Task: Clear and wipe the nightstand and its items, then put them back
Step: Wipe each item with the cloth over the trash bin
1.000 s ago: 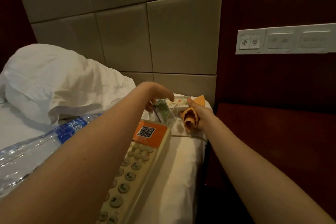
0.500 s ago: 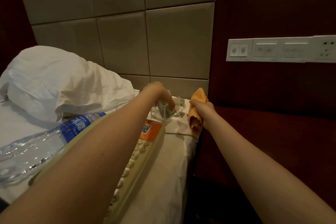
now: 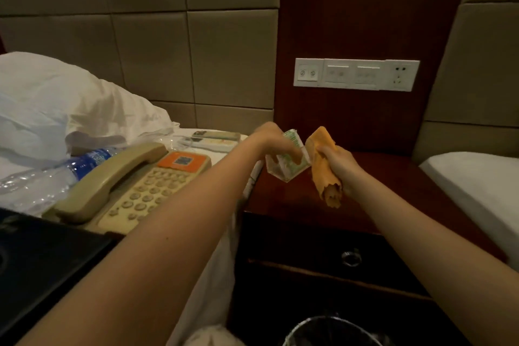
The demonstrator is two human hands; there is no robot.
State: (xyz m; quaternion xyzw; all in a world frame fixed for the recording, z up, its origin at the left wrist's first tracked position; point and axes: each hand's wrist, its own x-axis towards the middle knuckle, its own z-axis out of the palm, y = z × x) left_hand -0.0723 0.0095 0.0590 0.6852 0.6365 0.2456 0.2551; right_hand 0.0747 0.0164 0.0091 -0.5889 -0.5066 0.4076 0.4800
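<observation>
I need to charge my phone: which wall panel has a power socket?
The rightmost panel: it alone shows dark socket holes; the other three carry only small buttons.

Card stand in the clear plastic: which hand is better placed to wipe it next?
The right hand. It grips the orange cloth, which is right beside the card stand. The left hand is occupied, its fingers curled round the stand, so it can only steady it.

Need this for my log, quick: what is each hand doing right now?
Left hand: closed, holding the clear card stand above the nightstand.
Right hand: closed, gripping the rolled orange cloth.
</observation>
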